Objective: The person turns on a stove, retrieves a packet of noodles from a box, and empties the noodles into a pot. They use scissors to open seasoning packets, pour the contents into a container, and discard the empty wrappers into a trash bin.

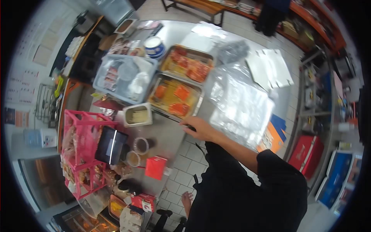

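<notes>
My right hand (196, 128) is at the table's edge, beside the near corner of a metal tray (176, 96) with orange-red pieces in yellowish liquid. Its fingers are curled round something small and dark that I cannot make out. Low in the view, my left hand (187, 199) hangs beside my black clothing, fingers somewhat apart, with nothing visible in it. Behind the first tray lies a second tray (186, 63) of red-orange pieces. A small metal container (138, 115) with pale strips sits left of the near tray. Clear plastic sheeting (241, 104) covers the table to the right.
On the table (170, 133) stand a blue-grey tub (125, 77), a white-blue bucket (154, 47), a pink basket (83, 143), a dark tablet (111, 145), lidded cups (141, 145) and a red packet (156, 167). A person in dark clothes (272, 15) stands beyond. A red cooler (306, 156) is at right.
</notes>
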A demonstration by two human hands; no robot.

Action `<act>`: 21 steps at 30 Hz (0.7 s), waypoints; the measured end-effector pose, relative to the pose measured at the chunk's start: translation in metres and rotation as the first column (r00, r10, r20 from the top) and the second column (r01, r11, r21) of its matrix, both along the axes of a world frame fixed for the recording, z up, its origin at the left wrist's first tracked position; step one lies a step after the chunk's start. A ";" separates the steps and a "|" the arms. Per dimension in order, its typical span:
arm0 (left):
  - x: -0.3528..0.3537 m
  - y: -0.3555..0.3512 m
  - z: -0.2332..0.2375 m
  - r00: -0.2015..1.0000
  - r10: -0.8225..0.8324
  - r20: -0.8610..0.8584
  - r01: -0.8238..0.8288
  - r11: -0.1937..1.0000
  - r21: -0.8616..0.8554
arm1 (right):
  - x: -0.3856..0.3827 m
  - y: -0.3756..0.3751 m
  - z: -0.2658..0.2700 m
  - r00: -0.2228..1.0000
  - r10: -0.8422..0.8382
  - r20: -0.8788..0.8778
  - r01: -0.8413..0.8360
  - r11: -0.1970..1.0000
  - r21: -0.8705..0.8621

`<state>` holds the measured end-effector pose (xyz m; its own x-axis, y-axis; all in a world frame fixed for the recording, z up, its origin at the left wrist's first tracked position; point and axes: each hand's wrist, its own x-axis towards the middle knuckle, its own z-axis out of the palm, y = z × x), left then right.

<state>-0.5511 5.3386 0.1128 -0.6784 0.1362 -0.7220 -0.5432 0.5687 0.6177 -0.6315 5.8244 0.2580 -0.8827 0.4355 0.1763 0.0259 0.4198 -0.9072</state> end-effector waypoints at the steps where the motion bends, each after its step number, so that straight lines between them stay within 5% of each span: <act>1: -0.007 -0.015 -0.022 0.995 -0.101 0.016 0.101 0.995 -0.012 | 0.040 -0.014 -0.005 1.000 -0.011 0.008 0.011 0.998 -0.060; 4: -0.030 -0.085 -0.118 0.857 -0.508 -0.086 0.515 0.849 0.119 | 0.165 -0.055 -0.011 0.978 -0.083 0.193 0.103 0.990 -0.096; 6: -0.043 -0.066 -0.113 0.726 -0.687 -0.031 0.685 0.726 -0.061 | 0.248 -0.084 -0.025 0.938 -0.120 0.326 0.156 0.984 -0.087; 9: -0.034 0.015 -0.084 0.780 -0.613 -0.128 0.618 0.786 0.006 | 0.349 -0.105 -0.034 0.838 0.066 0.542 0.044 0.981 -0.187; 12: 0.033 0.152 -0.034 0.650 -0.666 -0.365 0.713 0.701 -0.008 | 0.451 -0.111 -0.055 0.603 0.130 0.787 -0.019 0.989 -0.149; 16: 0.144 0.286 0.033 0.490 -0.603 -0.630 0.778 0.628 0.004 | 0.529 -0.104 -0.064 0.773 -0.160 0.614 0.249 0.967 -0.061; 21: 0.306 0.395 0.041 0.295 -0.791 -0.536 0.955 0.265 0.134 | 0.670 -0.062 -0.078 0.885 -0.132 0.446 0.294 0.902 -0.316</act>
<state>-0.2456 5.7336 0.1540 -0.0960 0.9709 -0.2193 0.4050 0.2394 0.8824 0.0384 5.7620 0.1801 -0.7171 0.5819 -0.3836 0.4736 0.0032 -0.8807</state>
